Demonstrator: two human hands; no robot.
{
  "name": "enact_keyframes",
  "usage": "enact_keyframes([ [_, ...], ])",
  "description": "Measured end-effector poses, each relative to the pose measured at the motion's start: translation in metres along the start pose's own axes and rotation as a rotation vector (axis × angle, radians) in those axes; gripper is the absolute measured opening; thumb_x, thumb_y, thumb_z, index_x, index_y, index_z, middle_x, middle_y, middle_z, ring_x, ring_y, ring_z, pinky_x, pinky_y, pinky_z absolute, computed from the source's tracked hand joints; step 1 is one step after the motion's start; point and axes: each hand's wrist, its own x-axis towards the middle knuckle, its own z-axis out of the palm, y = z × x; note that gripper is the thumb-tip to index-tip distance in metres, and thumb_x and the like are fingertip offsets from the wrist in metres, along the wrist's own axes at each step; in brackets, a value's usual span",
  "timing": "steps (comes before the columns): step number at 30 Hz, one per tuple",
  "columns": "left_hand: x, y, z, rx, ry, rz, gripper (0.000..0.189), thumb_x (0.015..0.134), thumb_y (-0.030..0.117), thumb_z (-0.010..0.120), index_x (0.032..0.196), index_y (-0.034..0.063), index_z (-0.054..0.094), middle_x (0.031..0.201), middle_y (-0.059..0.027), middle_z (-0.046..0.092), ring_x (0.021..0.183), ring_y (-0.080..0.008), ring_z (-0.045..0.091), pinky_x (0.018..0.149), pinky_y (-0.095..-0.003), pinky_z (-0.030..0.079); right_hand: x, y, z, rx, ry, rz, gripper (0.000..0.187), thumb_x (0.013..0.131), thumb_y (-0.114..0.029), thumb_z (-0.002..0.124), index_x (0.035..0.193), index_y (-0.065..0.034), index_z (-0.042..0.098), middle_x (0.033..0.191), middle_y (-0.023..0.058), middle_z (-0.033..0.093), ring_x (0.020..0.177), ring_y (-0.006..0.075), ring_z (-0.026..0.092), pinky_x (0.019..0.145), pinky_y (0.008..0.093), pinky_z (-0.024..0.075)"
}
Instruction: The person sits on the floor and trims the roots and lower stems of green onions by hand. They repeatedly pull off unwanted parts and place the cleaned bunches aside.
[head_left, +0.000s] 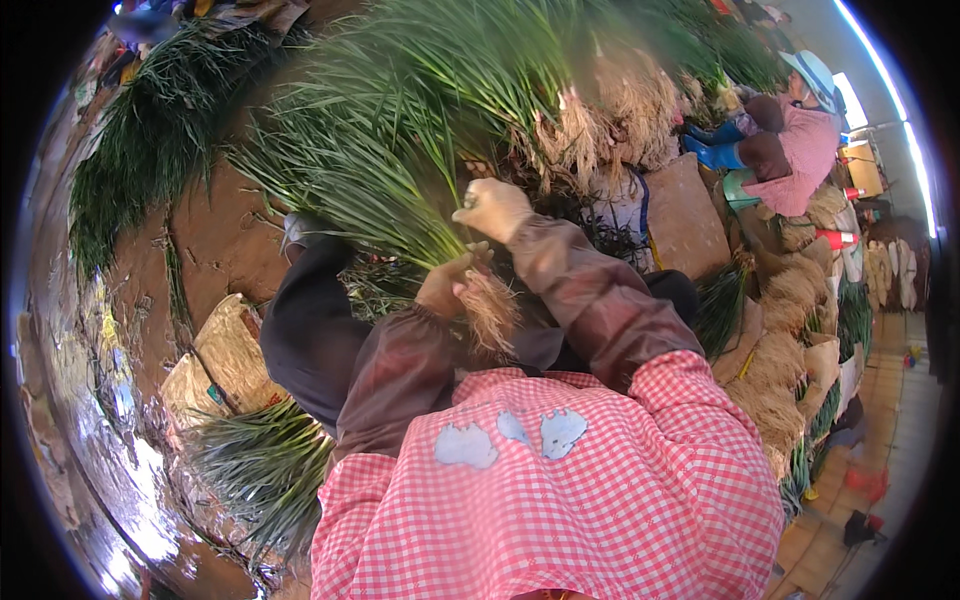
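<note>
My left hand is closed around the stems of a bunch of long green allium plants, just above their pale, stringy roots. The leaves fan out to the upper left. My right hand is a little above and to the right, its fingers curled at the base of a thin green stalk that rises from it. Beyond both hands lies a large heap of the same plants, with its tangled roots towards the right. Both forearms wear brown sleeve covers.
A co-worker in a light blue hat and blue boots sits at the upper right. Sacks and rooted bundles line the right side. More greens lie at the upper left, with a woven sack and another bundle at lower left.
</note>
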Motion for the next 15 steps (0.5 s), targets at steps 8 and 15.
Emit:
enact_keyframes([
  [8, 0.008, -0.013, -0.006, 0.108, 0.189, -0.023, 0.023, 0.085, 0.019, 0.053, 0.092, -0.0028, 0.053, 0.073, -0.0146, 0.06, 0.056, -0.0238, 0.056, 0.06, -0.0341, 0.051, 0.023, -0.014, 0.032, -0.631, -0.144, 0.031, 0.016, 0.076, -0.02, 0.058, 0.082, -0.009, 0.068, 0.079, 0.0098, 0.066, 0.081, 0.0257, 0.064, 0.066, 0.0368, 0.0512],
  [15, -0.002, -0.005, 0.015, -0.135, 0.046, 0.124, 0.026, 0.087, 0.022, 0.05, 0.1, -0.0008, 0.051, 0.081, -0.0132, 0.058, 0.067, -0.0246, 0.058, 0.067, -0.0374, 0.051, -0.004, 0.01, 0.033, 0.466, 0.017, 0.21, 0.017, 0.078, -0.02, 0.057, 0.073, -0.0043, 0.061, 0.072, 0.0109, 0.064, 0.068, 0.023, 0.061, 0.06, 0.0329, 0.0483],
])
